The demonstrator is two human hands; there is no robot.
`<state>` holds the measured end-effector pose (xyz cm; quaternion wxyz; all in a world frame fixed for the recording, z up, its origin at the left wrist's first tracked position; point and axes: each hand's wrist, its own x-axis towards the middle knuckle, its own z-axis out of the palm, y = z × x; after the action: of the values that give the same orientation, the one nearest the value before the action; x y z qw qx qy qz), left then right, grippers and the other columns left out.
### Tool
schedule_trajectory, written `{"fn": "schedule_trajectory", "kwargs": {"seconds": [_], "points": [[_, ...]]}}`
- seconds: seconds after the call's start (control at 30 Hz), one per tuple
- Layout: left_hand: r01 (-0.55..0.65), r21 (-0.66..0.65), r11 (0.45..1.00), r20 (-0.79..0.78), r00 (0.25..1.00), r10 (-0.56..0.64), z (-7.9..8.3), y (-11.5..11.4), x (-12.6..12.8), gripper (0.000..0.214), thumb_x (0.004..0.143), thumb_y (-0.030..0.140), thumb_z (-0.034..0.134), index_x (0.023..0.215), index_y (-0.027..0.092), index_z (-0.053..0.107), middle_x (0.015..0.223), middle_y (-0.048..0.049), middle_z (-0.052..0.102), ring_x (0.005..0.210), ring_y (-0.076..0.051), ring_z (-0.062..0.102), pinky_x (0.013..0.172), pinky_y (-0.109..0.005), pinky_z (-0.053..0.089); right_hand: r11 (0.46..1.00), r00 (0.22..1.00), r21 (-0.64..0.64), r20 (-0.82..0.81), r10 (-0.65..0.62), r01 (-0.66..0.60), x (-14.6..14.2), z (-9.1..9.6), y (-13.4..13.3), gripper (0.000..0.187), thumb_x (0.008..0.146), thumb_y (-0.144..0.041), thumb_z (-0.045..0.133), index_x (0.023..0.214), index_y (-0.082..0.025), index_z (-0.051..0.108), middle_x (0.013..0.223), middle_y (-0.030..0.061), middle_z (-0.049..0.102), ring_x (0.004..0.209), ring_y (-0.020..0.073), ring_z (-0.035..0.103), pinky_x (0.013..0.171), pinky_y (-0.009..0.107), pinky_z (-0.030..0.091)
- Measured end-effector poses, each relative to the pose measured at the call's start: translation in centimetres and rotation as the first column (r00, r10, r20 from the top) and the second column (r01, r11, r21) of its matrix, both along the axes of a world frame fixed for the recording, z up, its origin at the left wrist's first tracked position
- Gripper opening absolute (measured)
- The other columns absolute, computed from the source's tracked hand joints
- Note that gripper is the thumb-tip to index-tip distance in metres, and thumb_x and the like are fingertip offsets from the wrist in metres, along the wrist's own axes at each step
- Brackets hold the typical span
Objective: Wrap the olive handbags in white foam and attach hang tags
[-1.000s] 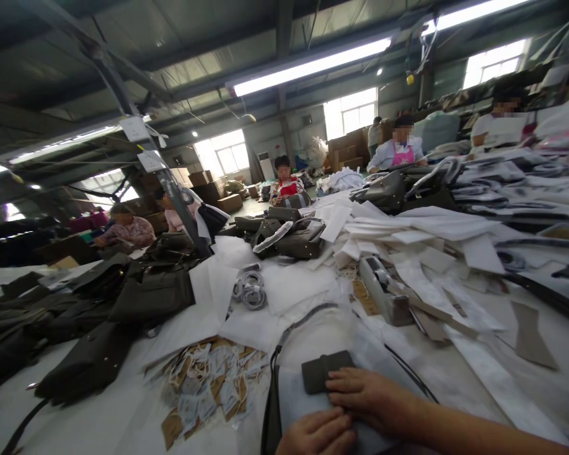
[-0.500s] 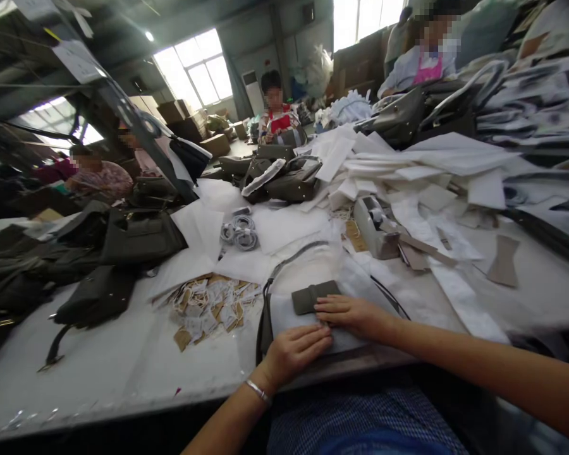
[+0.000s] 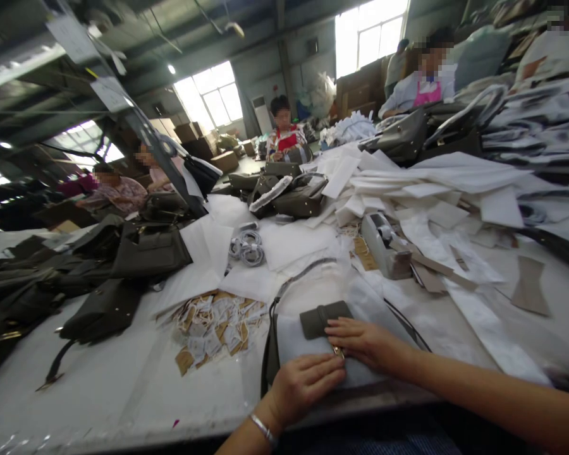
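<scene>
A dark olive handbag (image 3: 271, 344) lies at the table's front edge, its front covered by a white translucent sheet (image 3: 294, 341). The bag's olive flap (image 3: 320, 319) shows over the sheet, and a small gold-coloured clasp (image 3: 337, 351) glints between my hands. My left hand (image 3: 308, 382) rests flat on the lower part of the covered bag, fingers stretched out together. Across from it, my right hand (image 3: 365, 341) lies flat with its fingertips on the flap's lower right edge. Both palms face down and grip nothing. The bag's strap (image 3: 303, 273) arches behind it.
Paper tags with strings (image 3: 213, 332) lie in a pile left of the bag. Behind stand a grey tape dispenser (image 3: 384, 249), coiled grey straps (image 3: 247, 246) and stacked white foam sheets (image 3: 408, 177). More olive bags (image 3: 146, 249) crowd the left. Several people sit farther back.
The camera view has tilted up, so the scene sits lower in the picture. Both hands stay flat on the bag, and more of the gold-coloured clasp now shows between them.
</scene>
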<state>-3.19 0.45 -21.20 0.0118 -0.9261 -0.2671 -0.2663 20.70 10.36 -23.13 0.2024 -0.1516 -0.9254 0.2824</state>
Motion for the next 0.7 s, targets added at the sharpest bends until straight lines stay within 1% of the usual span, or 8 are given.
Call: {"fn": "schedule_trajectory", "kwargs": {"seconds": [0.1,0.2,0.27,0.33,0.43,0.5,0.57,0.7], "points": [[-0.020,0.010,1.000,0.022,1.000,0.020,-0.1,0.5,0.7,0.025,0.097,0.015,0.054,0.120,0.014,0.064,0.115,-0.0052,0.074,0.112,-0.014,0.067,0.100,-0.023,0.053,0.998,0.995,-0.046,0.089,0.035,-0.031,0.2,1.8,-0.4,0.041,0.099,-0.022,0.047,0.139,-0.020,0.057,0.143,0.0120,0.056,0.139,0.0267,0.045,0.117,0.050,0.036],[0.027,0.068,0.997,0.086,0.996,-0.033,-0.8,1.5,1.1,0.020,0.098,0.016,0.053,0.112,0.013,0.066,0.106,-0.0047,0.077,0.101,-0.012,0.071,0.098,-0.020,0.053,0.997,0.989,-0.065,0.133,0.060,-0.051,0.3,3.3,-0.9,0.048,0.096,-0.019,0.048,0.144,-0.020,0.051,0.147,0.0124,0.052,0.141,0.0273,0.042,0.118,0.050,0.034],[0.073,0.087,0.994,0.110,0.990,-0.082,-1.4,2.2,1.2,0.019,0.098,0.016,0.051,0.110,0.012,0.066,0.102,-0.0046,0.078,0.097,-0.012,0.072,0.096,-0.017,0.053,0.997,0.991,-0.040,0.114,0.071,-0.067,-0.2,3.4,-0.8,0.046,0.093,-0.017,0.050,0.138,-0.018,0.058,0.139,0.0139,0.060,0.133,0.0271,0.051,0.116,0.048,0.036],[0.104,0.072,0.992,0.119,0.987,-0.112,-2.1,2.7,1.2,0.018,0.098,0.016,0.052,0.108,0.012,0.066,0.100,-0.0045,0.078,0.096,-0.011,0.073,0.095,-0.015,0.052,0.997,0.994,0.022,0.081,0.075,-0.077,-0.9,2.8,-0.3,0.031,0.093,-0.018,0.053,0.119,-0.017,0.070,0.119,0.0116,0.072,0.115,0.0240,0.064,0.108,0.041,0.045],[0.118,0.020,0.993,0.136,0.984,-0.119,-2.6,3.0,1.0,0.017,0.098,0.018,0.055,0.108,0.012,0.066,0.099,-0.0046,0.078,0.097,-0.011,0.072,0.095,-0.015,0.052,0.982,0.996,0.179,0.071,0.046,-0.058,-2.0,1.7,1.0,0.018,0.094,-0.026,0.058,0.089,-0.021,0.075,0.093,0.0049,0.073,0.090,0.0194,0.065,0.081,0.031,0.051],[0.131,0.000,0.991,0.140,0.982,-0.129,-2.4,2.9,0.9,0.018,0.098,0.019,0.054,0.109,0.012,0.066,0.099,-0.0055,0.077,0.098,-0.012,0.072,0.095,-0.015,0.052,0.959,0.995,0.276,0.092,0.040,-0.064,-2.4,1.6,1.6,0.018,0.093,-0.031,0.062,0.082,-0.021,0.073,0.089,0.0028,0.071,0.084,0.0185,0.061,0.070,0.029,0.046],[0.129,-0.023,0.991,0.151,0.981,-0.125,-1.8,2.5,1.0,0.019,0.098,0.017,0.052,0.111,0.012,0.066,0.101,-0.0065,0.077,0.099,-0.013,0.072,0.095,-0.017,0.053,0.938,0.991,0.336,0.122,0.046,-0.084,-2.5,2.1,1.7,0.018,0.093,-0.032,0.064,0.081,-0.021,0.070,0.087,0.0016,0.070,0.083,0.0182,0.059,0.067,0.030,0.041],[0.049,-0.183,0.982,0.132,0.991,-0.025,-0.4,1.4,1.2,0.026,0.095,0.010,0.049,0.115,0.014,0.065,0.110,-0.0075,0.075,0.106,-0.016,0.070,0.096,-0.024,0.055,0.910,0.978,0.407,0.208,-0.013,-0.075,-2.6,3.4,1.2,0.018,0.094,-0.032,0.064,0.081,-0.019,0.067,0.086,0.0030,0.068,0.087,0.0203,0.056,0.066,0.031,0.036]]}}
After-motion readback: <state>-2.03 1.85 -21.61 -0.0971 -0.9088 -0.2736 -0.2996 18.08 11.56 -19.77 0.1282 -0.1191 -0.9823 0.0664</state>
